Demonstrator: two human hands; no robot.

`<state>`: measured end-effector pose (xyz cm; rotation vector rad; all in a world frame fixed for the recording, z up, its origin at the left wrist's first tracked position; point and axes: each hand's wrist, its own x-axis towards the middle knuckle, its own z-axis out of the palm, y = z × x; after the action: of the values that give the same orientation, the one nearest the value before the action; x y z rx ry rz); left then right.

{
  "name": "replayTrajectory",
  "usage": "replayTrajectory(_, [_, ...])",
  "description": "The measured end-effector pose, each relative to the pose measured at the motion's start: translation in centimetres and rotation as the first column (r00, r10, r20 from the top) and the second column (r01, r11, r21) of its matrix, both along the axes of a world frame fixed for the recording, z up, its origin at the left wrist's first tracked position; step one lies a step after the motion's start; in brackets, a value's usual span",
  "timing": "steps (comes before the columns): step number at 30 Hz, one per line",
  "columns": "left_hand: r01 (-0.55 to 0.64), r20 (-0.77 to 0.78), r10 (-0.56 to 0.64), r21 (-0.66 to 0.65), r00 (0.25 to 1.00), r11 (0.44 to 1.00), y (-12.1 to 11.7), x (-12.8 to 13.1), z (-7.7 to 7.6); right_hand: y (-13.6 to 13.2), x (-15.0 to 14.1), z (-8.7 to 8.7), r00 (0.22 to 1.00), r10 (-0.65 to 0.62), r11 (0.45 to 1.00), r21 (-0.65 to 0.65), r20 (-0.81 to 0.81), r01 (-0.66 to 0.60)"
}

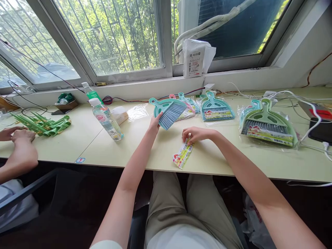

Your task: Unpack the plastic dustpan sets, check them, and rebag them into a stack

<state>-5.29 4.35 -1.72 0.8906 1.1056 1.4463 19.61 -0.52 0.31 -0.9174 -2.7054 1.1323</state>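
Observation:
My left hand [155, 122] is closed on the lower left edge of a teal dustpan and brush set [162, 103], holding it tilted above the table with the grey bristles facing me. My right hand [195, 134] is to the right of it, fingers curled and pinching the upper end of a printed label card [183, 155]. That card, yellow-green with red pictures, slants down toward the table's front edge. Behind the held set, partly hidden by it, lie a pink-edged set [187, 113] and another teal one in clear plastic.
On the right are a bagged teal set [217, 105] and bagged green set [269, 121], beside white cables and a black device [321, 130]. Left stand two bottles [107, 119], a tissue pack [119, 115] and green strips [49, 124]. Another person's hands [22, 135] rest at far left.

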Motion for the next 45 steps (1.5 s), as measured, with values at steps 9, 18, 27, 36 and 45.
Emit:
replayTrajectory(9, [0.183,-0.171,-0.170,0.061,0.971,0.981,0.0,0.7,-0.8,0.6,0.8,0.4,0.851,-0.294,0.954,-0.182,-0.435,0.237])
replayTrajectory(18, [0.509,-0.322,-0.439,0.182,0.839,0.841,-2.2,2.6,0.1,1.7,1.1,-0.7,0.709,-0.595,0.630,0.327,-0.379,0.704])
replayTrajectory(27, [0.460,-0.285,-0.409,0.140,0.867,0.877,-1.7,2.5,-0.3,1.1,0.8,-0.6,0.692,-0.658,0.541,0.454,-0.296,0.708])
replayTrajectory(36, [0.270,-0.130,-0.244,0.250,0.961,0.930,-1.9,2.4,0.8,0.7,-1.0,-0.8,0.209,-0.697,0.561,-0.340,-0.685,0.755])
replayTrajectory(45, [0.377,-0.333,-0.334,0.071,0.882,0.924,-2.0,2.1,0.9,0.5,-3.6,-3.2,0.232,-0.756,0.649,-0.657,-0.612,0.383])
